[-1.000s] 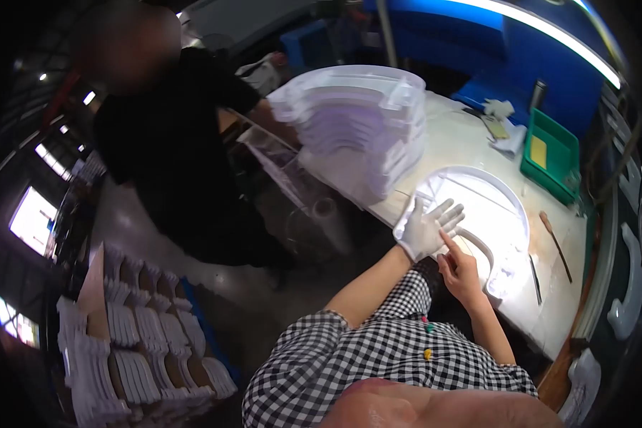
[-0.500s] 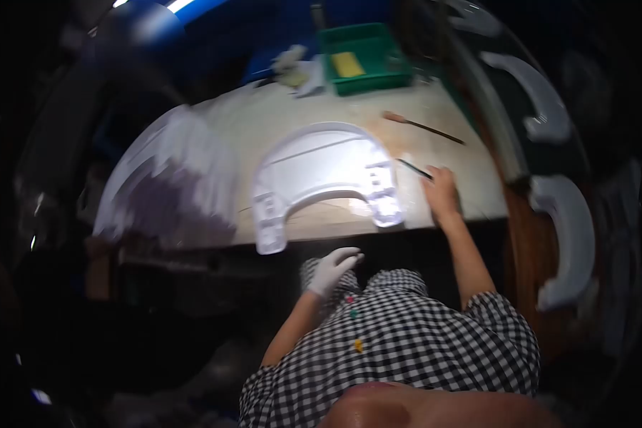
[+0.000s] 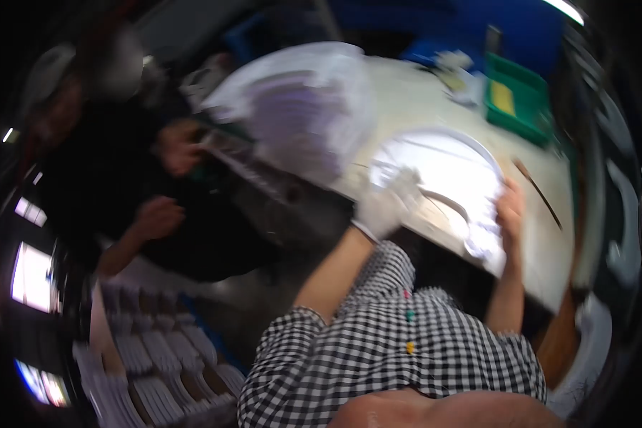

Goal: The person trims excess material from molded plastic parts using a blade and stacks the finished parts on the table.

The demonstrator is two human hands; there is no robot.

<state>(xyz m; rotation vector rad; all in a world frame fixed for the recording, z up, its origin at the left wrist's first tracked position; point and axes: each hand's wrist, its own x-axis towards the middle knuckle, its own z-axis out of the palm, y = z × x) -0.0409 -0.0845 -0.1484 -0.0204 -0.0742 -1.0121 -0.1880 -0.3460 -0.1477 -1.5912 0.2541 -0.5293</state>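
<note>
A white, glossy U-shaped plastic piece (image 3: 446,153) lies on the worktable, its curved back away from me and its two arms towards me. My left hand (image 3: 391,203), in a white glove, is at the piece's left arm with its fingers closed over it, smeared by motion. Bare, my right hand (image 3: 508,214) grips the outer edge of the right arm, fingers bent round it. Right of that hand, a thin dark tool with a wooden handle (image 3: 538,192) rests on the table.
A stack of white U-shaped pieces (image 3: 299,107) stands at the table's left. At the back right is a green tray (image 3: 524,107) holding a yellow pad (image 3: 503,98). Another person's hand (image 3: 157,217) shows at left, above a crate of white parts (image 3: 157,364).
My view has swung left. My left hand has risen from my lap to the U-shaped piece. My right hand has left the thin dark stick and moved onto the piece's edge.
</note>
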